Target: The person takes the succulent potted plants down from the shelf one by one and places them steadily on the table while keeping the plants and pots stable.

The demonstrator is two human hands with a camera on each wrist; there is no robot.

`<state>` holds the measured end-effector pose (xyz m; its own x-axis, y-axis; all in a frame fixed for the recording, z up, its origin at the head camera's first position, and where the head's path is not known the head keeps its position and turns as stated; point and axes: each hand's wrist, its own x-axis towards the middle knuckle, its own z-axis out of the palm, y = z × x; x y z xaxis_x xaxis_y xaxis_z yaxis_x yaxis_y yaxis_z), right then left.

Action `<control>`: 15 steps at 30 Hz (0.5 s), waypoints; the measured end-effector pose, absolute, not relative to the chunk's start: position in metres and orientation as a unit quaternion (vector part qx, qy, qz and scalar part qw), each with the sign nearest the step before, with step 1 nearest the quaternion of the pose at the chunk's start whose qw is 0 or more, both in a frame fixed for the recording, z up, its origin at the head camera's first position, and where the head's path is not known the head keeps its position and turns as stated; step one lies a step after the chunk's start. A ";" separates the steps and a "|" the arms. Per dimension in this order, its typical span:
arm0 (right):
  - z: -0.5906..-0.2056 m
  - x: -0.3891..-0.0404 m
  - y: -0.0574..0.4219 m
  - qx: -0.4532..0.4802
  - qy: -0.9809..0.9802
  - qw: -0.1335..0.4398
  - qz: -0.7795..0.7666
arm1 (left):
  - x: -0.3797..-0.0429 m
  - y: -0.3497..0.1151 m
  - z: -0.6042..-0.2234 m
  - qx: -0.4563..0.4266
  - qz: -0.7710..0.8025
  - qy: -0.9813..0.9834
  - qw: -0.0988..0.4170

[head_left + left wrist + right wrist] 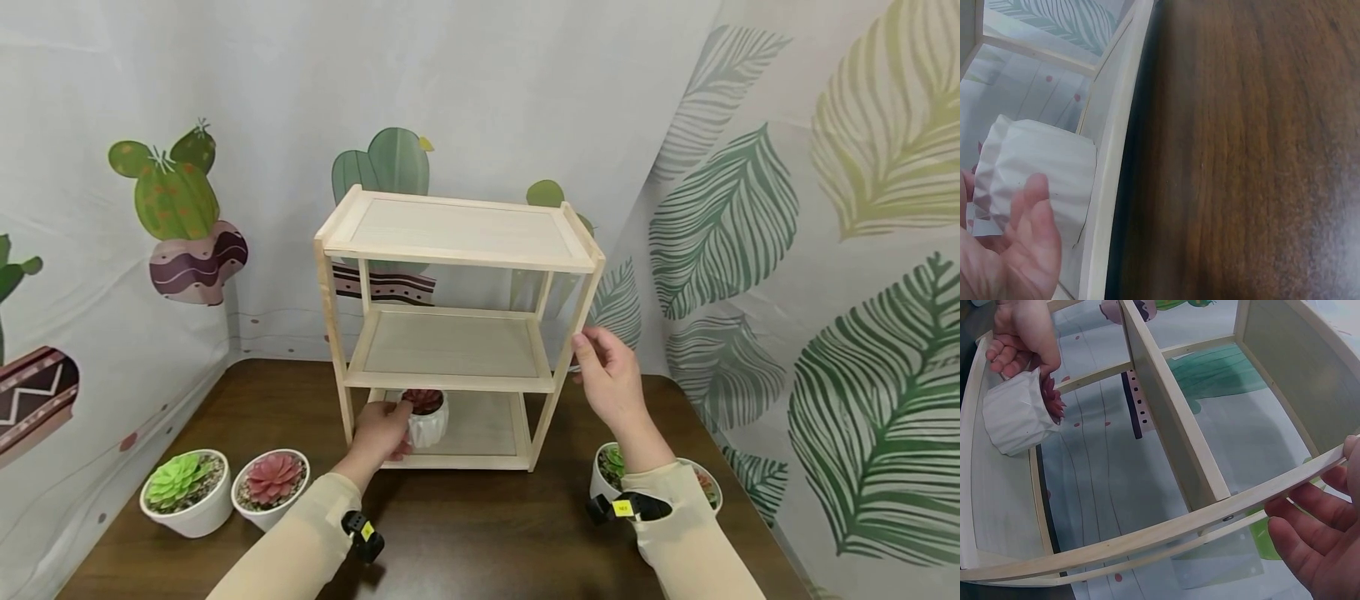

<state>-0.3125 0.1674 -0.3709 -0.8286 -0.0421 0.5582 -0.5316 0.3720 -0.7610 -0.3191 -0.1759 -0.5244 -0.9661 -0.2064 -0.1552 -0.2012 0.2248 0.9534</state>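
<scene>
A pale wooden three-tier shelf [450,383] stands upright on the table. At the left of its bottom tier, my left hand [381,433] holds a white faceted pot [429,427] with a dark red succulent [423,400]. The thumb lies at the pot's rim and the fingers along its side; the pot's base is right at the bottom board in the left wrist view [1041,175]. My right hand [611,375] grips the shelf's right front post [1147,540] at about middle-tier height, thumb on one side and fingers on the other.
On the left stand a green succulent in a white pot [198,517] and a pink-red one [273,483]. Two more potted succulents, one green [611,462] and one reddish [707,483], are partly hidden by my right forearm. Printed curtains [525,83] hang behind the brown table [480,533].
</scene>
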 end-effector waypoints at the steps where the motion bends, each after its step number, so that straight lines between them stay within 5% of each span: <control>1: -0.371 -0.312 0.167 0.181 -0.796 0.231 0.530 | -0.319 -0.176 -0.524 0.132 -0.608 -0.783 0.005; 15: -0.371 -0.312 0.168 0.180 -0.798 0.226 0.529 | -0.315 -0.175 -0.515 0.125 -0.631 -0.766 -0.012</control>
